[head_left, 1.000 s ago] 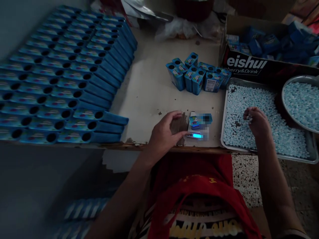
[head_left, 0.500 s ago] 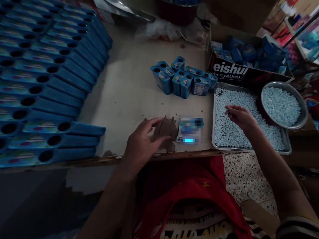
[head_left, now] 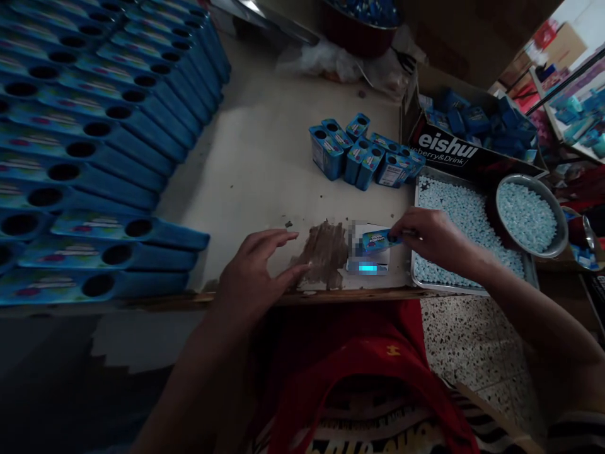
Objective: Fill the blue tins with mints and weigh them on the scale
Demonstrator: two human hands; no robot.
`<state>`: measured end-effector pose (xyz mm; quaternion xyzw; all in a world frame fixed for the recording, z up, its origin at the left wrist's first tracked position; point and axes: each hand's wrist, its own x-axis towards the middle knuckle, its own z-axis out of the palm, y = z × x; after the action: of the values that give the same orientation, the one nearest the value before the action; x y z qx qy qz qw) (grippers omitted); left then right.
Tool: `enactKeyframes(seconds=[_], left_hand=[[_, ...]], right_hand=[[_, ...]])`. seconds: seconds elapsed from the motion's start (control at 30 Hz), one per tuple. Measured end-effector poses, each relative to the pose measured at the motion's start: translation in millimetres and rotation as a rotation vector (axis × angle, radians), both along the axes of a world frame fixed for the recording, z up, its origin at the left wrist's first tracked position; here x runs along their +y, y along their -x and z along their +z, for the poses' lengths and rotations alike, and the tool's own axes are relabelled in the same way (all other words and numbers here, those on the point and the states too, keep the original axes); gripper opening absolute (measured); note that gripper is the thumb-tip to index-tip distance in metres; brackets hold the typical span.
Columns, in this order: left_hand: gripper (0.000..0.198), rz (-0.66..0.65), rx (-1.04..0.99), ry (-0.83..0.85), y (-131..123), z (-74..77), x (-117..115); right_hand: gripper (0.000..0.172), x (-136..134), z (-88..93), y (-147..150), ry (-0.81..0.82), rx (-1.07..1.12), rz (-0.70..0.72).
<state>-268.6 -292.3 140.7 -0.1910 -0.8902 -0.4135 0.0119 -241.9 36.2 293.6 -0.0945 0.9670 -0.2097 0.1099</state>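
Observation:
A blue box with a round hole in its top (head_left: pixel 375 239) lies on a small digital scale (head_left: pixel 382 260) whose display glows cyan. My right hand (head_left: pixel 432 236) is over the box's right end, at the hole, with its fingertips pinched together; whatever they hold is hidden. Just right of the scale, a metal tray (head_left: pixel 414 274) holds many small pale blue candy-like pieces (head_left: pixel 454 195), and my right wrist passes above it. My left hand (head_left: pixel 259 268) hovers over the table's front edge, left of the scale, its thumb and fingers apart and nothing between them.
Rows of blue boxes (head_left: pixel 94 183) fill the table's left side. Several smaller-looking upright boxes (head_left: pixel 362 154) stand behind the scale. A round bowl of pieces (head_left: pixel 527 214) sits on the tray. Behind it is a black carton (head_left: pixel 444 145) of blue packs; a dark red basin (head_left: pixel 359 31) stands farther back.
My right hand has moved left from above the tray to the hole end of the box on the scale. My left hand stays open beside the scale. The view has shifted slightly.

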Motion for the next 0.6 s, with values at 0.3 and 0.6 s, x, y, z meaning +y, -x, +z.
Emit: enactKeyframes(seconds=[0.3, 0.6], left_hand=[[0.039, 0.004, 0.057, 0.022, -0.4, -5.7, -13.5], [0.038, -0.014, 0.066, -0.008, 5.7, -3.3, -6.7]], right_hand=[[0.033, -23.6, -0.2, 3.0, -0.477, -0.011, 0.187], [0.026, -6.3, 10.1, 26.5, -0.294, 0.162, 0.037]])
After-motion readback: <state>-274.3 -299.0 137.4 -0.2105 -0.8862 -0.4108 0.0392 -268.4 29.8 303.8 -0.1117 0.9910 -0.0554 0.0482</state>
